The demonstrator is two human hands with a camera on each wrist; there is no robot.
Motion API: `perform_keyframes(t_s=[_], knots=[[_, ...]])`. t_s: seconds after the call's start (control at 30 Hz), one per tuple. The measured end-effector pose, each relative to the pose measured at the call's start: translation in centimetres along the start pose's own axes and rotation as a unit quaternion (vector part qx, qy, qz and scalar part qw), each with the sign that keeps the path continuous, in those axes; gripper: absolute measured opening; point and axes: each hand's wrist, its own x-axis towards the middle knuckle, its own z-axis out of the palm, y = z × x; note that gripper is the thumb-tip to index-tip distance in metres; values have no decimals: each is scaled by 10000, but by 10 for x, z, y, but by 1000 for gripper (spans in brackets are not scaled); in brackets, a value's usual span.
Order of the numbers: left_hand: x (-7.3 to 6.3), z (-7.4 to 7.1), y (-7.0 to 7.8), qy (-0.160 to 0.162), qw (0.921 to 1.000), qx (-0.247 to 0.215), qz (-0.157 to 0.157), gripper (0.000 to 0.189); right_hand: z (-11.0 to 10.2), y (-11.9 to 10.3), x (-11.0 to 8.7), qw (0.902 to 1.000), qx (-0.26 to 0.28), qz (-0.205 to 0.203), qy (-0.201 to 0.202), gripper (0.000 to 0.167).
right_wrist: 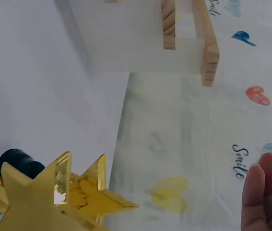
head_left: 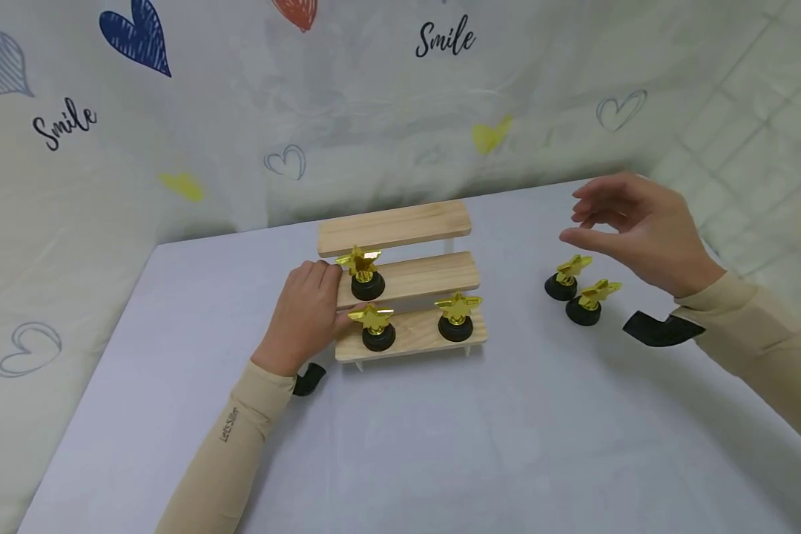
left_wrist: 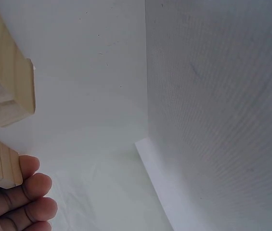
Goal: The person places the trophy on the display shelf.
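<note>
One wooden stand (head_left: 420, 276), three tiers, is standing on the white counter (head_left: 507, 437). Contents: middle-tier trophy (head_left: 367, 282), at the left end; lower-left trophy (head_left: 377, 337) and lower-right trophy (head_left: 455, 326), on the lowest tier; all gold stars on black bases.

Left grip (head_left: 310, 311): I am gripping the stand's left end at the middle tier, thumb lying close to the lower-left trophy; I cannot tell whether it is touching. Hazard, as I am judging it: a tug or tilt could be sliding both left-end trophies, and a straying thumb could be tipping the nearer one.

Right grip (head_left: 647, 230): I am holding nothing, fingers loosely curved and apart, hovering over two pieces on the counter, rear trophy (head_left: 562, 283) and front trophy (head_left: 585, 308), standing close together. Hazards: closing on one could be knocking its neighbour; the black wrist piece (head_left: 664, 328), hanging beside the front trophy, could be sweeping it over if my wrist is dropping.
</note>
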Motion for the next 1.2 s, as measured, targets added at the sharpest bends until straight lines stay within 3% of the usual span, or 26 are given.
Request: perform_keyframes(t_s=[0.3, 0.67, 0.97, 1.2], knots=[[-1, 0, 1, 182, 9998, -61, 47, 87, -19, 17, -16, 9991, 366, 210, 21, 38], [-1, 2, 0, 210, 9998, -61, 30, 86, -33, 41, -39, 9989, 96, 461, -80, 37], [-1, 3, 1, 200, 9998, -85, 25, 86, -44, 56, -52, 9979, 0, 563, -324, 40], [-1, 4, 1, 136, 9999, -63, 7, 86, -53, 66, -57, 9949, -149, 518, -848, 49]])
